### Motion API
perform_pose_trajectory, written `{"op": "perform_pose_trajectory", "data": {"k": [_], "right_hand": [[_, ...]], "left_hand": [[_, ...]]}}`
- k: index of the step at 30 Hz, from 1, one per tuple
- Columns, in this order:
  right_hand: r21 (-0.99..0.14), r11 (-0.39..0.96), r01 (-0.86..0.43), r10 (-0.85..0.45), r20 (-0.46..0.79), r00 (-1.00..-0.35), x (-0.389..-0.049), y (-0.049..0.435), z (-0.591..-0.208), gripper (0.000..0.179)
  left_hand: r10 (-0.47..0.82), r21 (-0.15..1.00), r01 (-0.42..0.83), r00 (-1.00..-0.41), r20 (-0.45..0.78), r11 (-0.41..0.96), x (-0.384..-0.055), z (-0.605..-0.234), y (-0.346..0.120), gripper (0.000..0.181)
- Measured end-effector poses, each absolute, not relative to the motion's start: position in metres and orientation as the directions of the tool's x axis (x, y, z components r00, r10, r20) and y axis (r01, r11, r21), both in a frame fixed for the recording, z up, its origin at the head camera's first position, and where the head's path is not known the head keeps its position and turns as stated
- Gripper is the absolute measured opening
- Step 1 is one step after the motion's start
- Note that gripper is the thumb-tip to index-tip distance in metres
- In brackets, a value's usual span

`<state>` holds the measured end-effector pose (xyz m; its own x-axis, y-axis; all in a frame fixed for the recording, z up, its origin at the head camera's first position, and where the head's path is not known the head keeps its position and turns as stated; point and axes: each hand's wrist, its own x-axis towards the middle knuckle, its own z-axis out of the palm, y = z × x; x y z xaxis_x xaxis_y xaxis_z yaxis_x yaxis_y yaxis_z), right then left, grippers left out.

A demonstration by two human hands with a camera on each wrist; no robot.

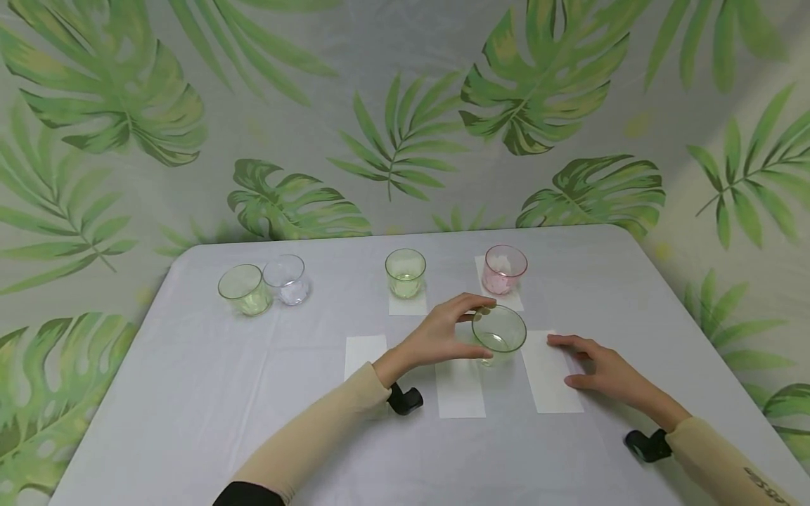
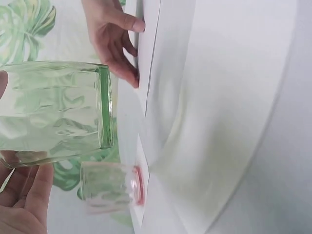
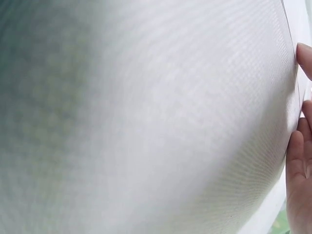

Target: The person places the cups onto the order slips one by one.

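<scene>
My left hand (image 1: 436,336) grips a clear green glass (image 1: 506,337) between thumb and fingers. In the left wrist view the green glass (image 2: 58,109) is held upright, its thick base above the tabletop. My right hand (image 1: 607,376) lies at the right edge of a white paper card (image 1: 550,386), with the fingertips and thumb on it. The right wrist view shows the fingers (image 3: 296,165) of that hand extended along the white surface. A pink glass (image 1: 503,277) stands on another card behind the held glass, and a second green glass (image 1: 405,275) is on a card to its left.
At the back left stand a third green glass (image 1: 247,292) and a pale clear glass (image 1: 287,281), side by side. More white cards lie in the front row, one at the middle (image 1: 460,393) and one at the left (image 1: 363,355). A white cloth (image 1: 190,407) covers the table.
</scene>
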<state>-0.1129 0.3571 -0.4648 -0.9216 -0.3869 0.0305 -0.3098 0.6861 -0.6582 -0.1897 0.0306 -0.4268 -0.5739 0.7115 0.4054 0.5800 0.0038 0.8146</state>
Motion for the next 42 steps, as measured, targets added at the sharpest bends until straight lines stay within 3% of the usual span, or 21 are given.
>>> {"op": "perform_pose_trajectory", "data": {"k": [8, 16, 42], "right_hand": [[-0.652, 0.704, -0.282, -0.366, 0.006, -0.93, -0.113, 0.356, -0.464, 0.064], [-0.636, 0.75, -0.182, -0.306, -0.089, -0.948, -0.113, 0.356, -0.461, 0.065], [-0.657, 0.712, -0.248, -0.331, -0.001, -0.944, -0.112, 0.357, -0.465, 0.067]], "left_hand": [[0.75, 0.808, 0.59, -0.535, 0.388, 0.003, -0.187, -0.431, 0.063, 0.071], [0.778, 0.791, 0.607, -0.536, 0.329, 0.084, -0.182, -0.433, 0.087, 0.072], [0.809, 0.676, 0.708, -0.51, 0.291, 0.203, -0.177, -0.448, 0.128, 0.077]]}}
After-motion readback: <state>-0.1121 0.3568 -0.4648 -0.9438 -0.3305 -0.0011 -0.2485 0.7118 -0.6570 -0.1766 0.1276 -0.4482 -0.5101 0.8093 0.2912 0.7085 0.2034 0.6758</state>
